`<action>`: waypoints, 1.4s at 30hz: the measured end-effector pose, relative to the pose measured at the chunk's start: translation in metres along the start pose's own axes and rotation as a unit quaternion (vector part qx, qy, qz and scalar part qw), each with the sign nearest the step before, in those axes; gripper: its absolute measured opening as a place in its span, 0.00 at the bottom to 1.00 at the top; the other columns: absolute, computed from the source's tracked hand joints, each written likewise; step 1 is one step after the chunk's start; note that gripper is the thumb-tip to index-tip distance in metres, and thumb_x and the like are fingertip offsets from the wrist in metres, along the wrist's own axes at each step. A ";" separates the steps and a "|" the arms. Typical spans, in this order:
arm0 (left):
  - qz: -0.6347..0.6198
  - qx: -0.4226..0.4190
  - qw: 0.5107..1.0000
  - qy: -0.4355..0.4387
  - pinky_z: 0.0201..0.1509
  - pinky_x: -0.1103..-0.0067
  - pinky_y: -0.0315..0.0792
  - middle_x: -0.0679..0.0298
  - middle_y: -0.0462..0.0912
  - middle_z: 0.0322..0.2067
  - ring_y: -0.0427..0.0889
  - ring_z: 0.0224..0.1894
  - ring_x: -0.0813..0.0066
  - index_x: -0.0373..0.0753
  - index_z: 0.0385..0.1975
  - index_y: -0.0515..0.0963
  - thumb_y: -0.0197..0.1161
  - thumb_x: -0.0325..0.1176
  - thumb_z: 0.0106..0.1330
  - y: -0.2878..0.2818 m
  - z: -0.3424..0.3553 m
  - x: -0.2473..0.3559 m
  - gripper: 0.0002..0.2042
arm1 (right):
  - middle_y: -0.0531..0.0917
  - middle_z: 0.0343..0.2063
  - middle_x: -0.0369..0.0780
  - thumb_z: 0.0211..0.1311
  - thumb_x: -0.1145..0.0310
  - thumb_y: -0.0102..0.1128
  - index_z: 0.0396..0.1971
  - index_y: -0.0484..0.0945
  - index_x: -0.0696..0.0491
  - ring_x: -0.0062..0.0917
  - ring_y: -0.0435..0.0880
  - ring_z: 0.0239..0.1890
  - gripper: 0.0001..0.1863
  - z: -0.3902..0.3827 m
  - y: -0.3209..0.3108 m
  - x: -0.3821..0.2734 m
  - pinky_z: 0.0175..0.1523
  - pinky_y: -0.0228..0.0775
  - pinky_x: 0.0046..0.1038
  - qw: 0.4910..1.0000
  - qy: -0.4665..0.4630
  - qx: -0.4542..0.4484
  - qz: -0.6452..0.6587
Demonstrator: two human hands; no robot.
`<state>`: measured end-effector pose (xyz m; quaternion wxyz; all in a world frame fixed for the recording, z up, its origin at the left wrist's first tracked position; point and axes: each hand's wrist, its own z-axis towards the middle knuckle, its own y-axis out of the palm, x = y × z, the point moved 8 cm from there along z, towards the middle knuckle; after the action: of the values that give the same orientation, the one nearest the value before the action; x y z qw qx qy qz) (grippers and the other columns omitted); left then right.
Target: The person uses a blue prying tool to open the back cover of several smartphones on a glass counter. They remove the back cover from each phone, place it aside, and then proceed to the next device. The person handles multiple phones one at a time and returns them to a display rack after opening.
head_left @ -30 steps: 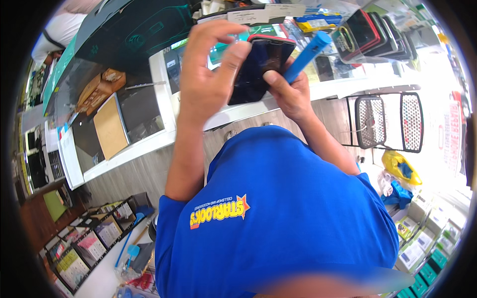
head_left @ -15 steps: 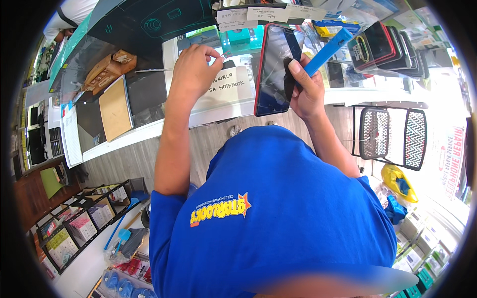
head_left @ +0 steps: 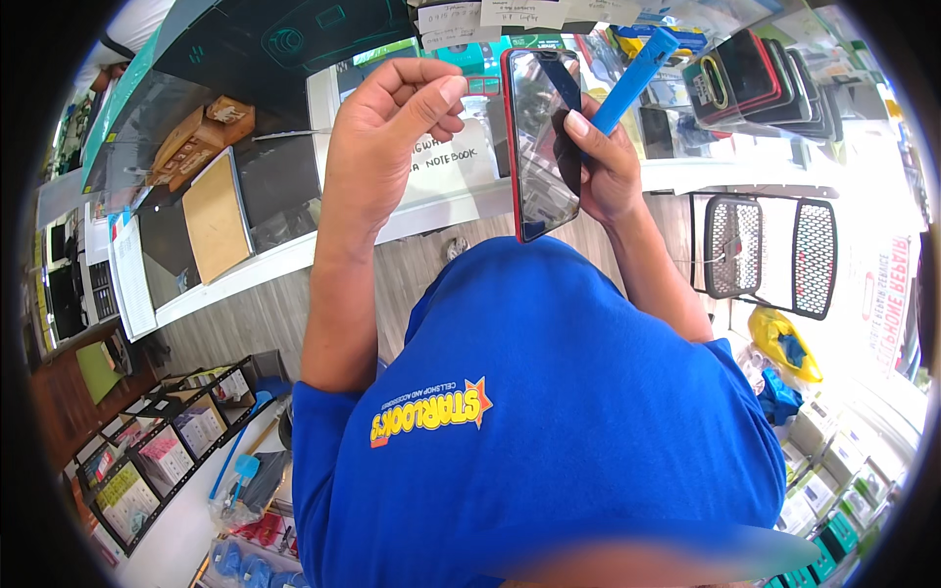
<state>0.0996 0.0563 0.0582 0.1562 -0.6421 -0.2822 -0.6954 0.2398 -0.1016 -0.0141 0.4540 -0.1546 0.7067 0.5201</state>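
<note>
A large phone (head_left: 537,147) with a red edge and a dark, glossy face stands upright in front of me. My right hand (head_left: 610,165) grips it from the right side, thumb on the front. The same hand holds a flat blue bar (head_left: 635,78) that sticks up to the upper right beyond the phone. To the left of the phone, my left hand (head_left: 392,122) is raised with thumb and index finger pressed together. Whether anything thin lies in that pinch is hard to see. Below it, a paper note (head_left: 472,171) with handwriting lies on the glass counter (head_left: 421,218).
Several phone cases (head_left: 745,83) stand at the right of the counter. On its left lie a brown cardboard box (head_left: 201,142) and a tan folder (head_left: 218,220). Black mesh chairs (head_left: 735,240) stand on the right. Boxed goods fill a rack (head_left: 162,451) at lower left.
My left hand has risen and shifted right, nearer the phone, its thumb and index finger pinched. The phone and the blue bar have tilted slightly and shifted a little left in the picture.
</note>
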 end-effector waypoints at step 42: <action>0.009 0.095 0.991 0.092 0.44 0.81 0.74 0.64 0.81 0.33 0.79 0.36 0.81 0.32 0.45 0.80 0.65 0.31 0.76 -0.064 -0.035 0.018 0.08 | 0.88 0.35 0.39 0.68 0.62 0.71 0.55 0.83 0.54 0.17 0.83 0.38 0.19 -0.001 0.089 0.003 0.47 0.78 0.27 0.965 -0.017 0.022 -0.262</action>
<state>0.0319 0.0888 0.0626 0.2483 -0.5602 -0.3251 -0.7203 0.1762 -0.0648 0.0363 0.5895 -0.3155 0.6451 0.3697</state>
